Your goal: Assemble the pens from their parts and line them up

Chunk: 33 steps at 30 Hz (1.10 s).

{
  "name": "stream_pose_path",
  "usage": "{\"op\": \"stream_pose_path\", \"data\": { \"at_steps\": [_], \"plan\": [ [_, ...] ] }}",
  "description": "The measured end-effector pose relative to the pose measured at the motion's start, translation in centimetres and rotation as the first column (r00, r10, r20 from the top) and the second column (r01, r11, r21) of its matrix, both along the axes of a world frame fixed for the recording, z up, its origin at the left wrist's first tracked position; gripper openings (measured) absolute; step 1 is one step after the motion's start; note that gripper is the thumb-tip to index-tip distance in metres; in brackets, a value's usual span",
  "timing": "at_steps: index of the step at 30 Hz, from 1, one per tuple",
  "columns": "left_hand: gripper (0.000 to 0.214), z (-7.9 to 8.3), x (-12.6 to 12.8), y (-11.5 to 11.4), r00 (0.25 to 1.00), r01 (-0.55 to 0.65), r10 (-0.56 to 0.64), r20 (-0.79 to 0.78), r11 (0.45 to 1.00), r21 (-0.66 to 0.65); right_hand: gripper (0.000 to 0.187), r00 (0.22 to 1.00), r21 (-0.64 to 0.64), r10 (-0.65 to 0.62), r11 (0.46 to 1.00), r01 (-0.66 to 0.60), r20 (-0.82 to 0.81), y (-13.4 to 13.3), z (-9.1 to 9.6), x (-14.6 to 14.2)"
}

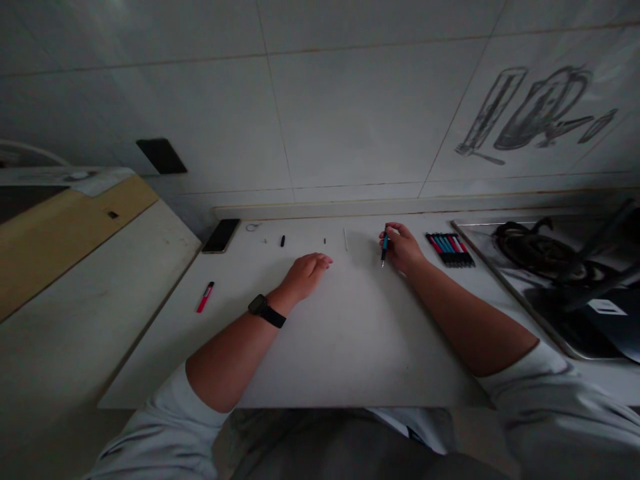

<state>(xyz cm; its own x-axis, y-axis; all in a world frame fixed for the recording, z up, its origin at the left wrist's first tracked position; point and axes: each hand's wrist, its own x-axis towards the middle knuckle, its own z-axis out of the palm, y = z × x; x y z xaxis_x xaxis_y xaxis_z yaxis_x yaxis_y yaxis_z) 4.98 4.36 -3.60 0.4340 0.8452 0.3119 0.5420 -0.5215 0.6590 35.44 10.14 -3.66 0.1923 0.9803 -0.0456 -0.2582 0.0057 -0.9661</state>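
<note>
My right hand (403,248) is closed around a blue pen (384,248), held nearly upright with its tip down on the white counter (350,333). My left hand (306,275) rests palm down on the counter with fingers loosely curled and nothing in it; a black watch (266,310) is on that wrist. Small pen parts lie in a row beyond the hands: a black cap (283,241), a tiny dark piece (325,241) and a thin white tube (345,239).
A row of several red and blue pens (450,249) lies right of my right hand. A red pen (205,297) lies at the left. A black phone (221,235) sits at the back left. A gas stove (560,280) fills the right side. A tiled wall rises behind.
</note>
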Motion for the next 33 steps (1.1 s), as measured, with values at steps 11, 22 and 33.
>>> {"op": "stream_pose_path", "data": {
  "at_steps": [11,22,33],
  "plan": [
    [0.041,-0.05,-0.06,0.21,0.999,0.022,-0.020,-0.045,0.998,0.051,0.045,1.000,0.004,-0.015,1.000,0.015,-0.026,0.20,-0.41,-0.18],
    [0.043,-0.03,0.16,0.17,0.995,0.023,-0.015,-0.100,0.996,0.081,0.049,0.997,0.050,0.064,0.997,-0.066,0.040,-0.11,-0.35,-0.22],
    [0.044,0.01,0.14,0.16,0.992,0.034,-0.022,-0.125,0.995,0.091,0.049,0.991,0.082,0.053,0.995,-0.063,0.120,-0.42,0.40,-0.31]
  ]
}}
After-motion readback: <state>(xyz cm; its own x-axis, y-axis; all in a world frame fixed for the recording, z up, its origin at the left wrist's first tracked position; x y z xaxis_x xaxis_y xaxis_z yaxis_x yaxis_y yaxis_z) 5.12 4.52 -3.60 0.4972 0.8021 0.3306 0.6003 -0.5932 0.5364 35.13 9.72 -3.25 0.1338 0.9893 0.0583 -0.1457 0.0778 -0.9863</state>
